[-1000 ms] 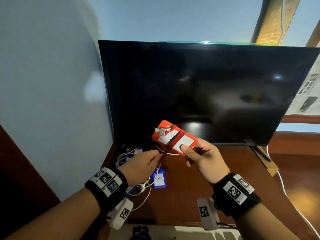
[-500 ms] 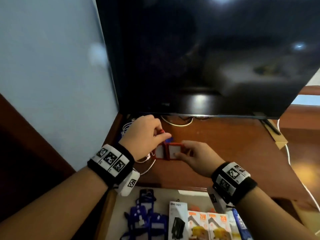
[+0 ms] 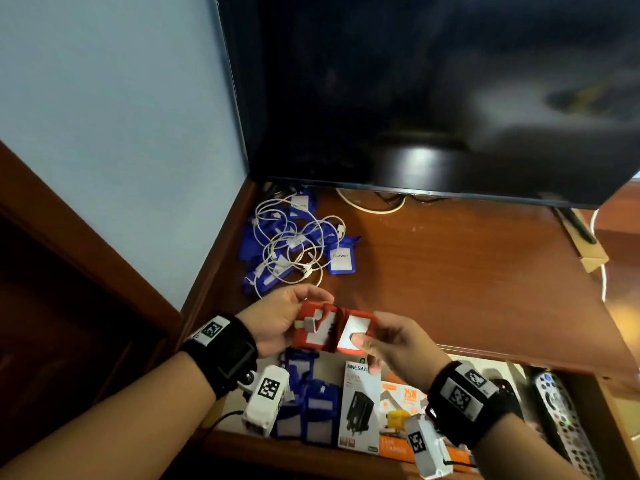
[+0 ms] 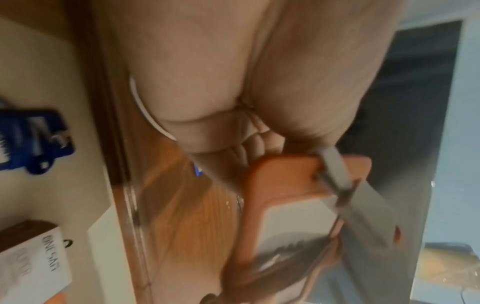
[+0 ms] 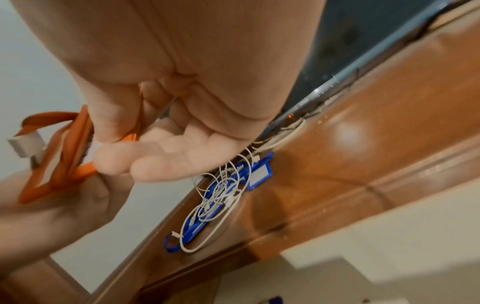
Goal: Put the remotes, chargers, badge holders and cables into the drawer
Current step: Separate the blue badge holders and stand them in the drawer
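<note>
Both hands hold a red badge holder (image 3: 334, 330) with its strap wrapped round it, above the front edge of the wooden cabinet top. My left hand (image 3: 287, 317) grips its left end; my right hand (image 3: 388, 341) pinches its right end, thumb on the clear window. The red badge holder (image 4: 293, 193) (image 5: 55, 164) shows in both wrist views. Below, the open drawer (image 3: 239, 407) holds blue badge holders (image 3: 311, 403), charger boxes (image 3: 360, 403) and a remote (image 3: 557, 410). On the top lie white cables (image 3: 291, 251) tangled over more blue badge holders (image 3: 341, 259).
A large black TV (image 3: 415, 91) stands at the back of the cabinet top (image 3: 467, 278), close above the cable pile. A blue wall (image 3: 114, 109) bounds the left side. A cardboard piece (image 3: 594, 261) lies at the right edge.
The hands brought the red badge holder down from in front of the TV to just above the drawer. The view tilted down, so the drawer's contents show.
</note>
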### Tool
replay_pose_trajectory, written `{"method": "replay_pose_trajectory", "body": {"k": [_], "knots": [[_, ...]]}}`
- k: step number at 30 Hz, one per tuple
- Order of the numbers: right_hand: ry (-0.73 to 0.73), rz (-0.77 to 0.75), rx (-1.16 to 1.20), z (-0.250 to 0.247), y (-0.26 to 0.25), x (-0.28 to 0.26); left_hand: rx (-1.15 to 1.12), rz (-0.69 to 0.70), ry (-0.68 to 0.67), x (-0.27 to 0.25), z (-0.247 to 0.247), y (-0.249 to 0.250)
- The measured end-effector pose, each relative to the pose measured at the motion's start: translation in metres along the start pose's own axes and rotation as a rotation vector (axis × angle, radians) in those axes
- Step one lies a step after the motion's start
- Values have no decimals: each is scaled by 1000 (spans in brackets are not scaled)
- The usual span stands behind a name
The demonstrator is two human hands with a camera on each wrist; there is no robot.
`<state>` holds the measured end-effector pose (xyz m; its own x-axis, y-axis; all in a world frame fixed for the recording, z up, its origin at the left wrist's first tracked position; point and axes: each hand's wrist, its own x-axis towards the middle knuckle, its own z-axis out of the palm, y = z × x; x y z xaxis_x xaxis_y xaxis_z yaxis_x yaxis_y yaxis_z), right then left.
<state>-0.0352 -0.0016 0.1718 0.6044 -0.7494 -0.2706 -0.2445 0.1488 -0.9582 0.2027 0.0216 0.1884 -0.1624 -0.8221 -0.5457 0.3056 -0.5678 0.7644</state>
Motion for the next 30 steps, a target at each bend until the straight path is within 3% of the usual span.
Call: {"method": "replay_pose_trajectory", "body": {"k": [7,11,13,16,18,21,26,30], "knots": [[96,69,216,14,22,3,-330,115,89,-8,-3,-41],[122,143,259,20,31,7,-325,147,-66,-20,-11,-47],[126,188,265,23,34,9,-153,188,-69,-22,-10,-47],[88,281,210,27,44,13,324,292,88,-14,-11,-56],[19,314,-95,26,50,13,581,291,95,-10,-18,-66],[-62,322,-542,14,59,9,776,201,65,-7,-29,-85],[10,285,-697,-13,67,15,1035,134,64,20,-33,-113],[38,218,-772,-31,58,25,1091,43,114,58,-35,-128]]}}
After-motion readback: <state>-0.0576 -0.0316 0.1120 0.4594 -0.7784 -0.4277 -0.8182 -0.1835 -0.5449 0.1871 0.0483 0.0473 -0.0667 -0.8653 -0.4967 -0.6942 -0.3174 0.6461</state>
